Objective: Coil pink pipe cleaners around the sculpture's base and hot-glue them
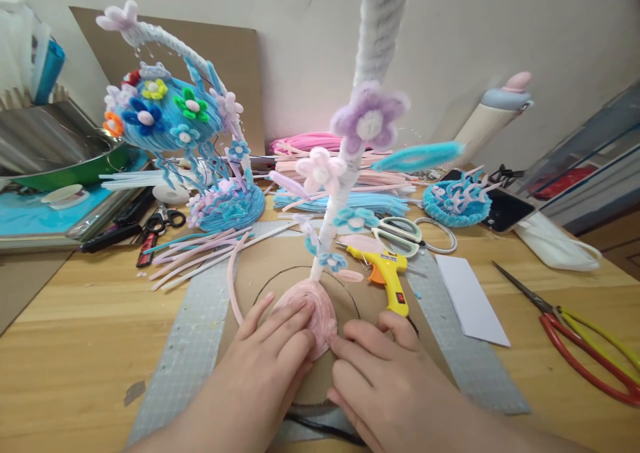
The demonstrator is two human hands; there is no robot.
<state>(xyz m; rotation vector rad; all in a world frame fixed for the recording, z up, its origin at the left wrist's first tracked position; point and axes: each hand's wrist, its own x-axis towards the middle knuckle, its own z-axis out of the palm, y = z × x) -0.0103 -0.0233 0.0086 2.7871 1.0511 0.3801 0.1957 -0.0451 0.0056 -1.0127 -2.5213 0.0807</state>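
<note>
Left hand (280, 353) and right hand (383, 366) at a fuzzy pink base (323, 306)
The pink base sits on brown cardboard (270, 260). The left hand lies on top of it, opened out with its fingers a little apart. The right hand has bent fingers, with tips at the right edge of the base; I cannot tell if they pinch anything. A white stem (327, 230) goes up from the back of the base, with a big purple flower (371, 124) on it. A yellow glue gun (391, 261) lies near the base, behind it and to the right. Farther right of the base are a white card (470, 300) and big scissors (555, 312). Behind the base, to the left, is a fuzzy blue shape (170, 120) with bright flowers all over its front
</note>
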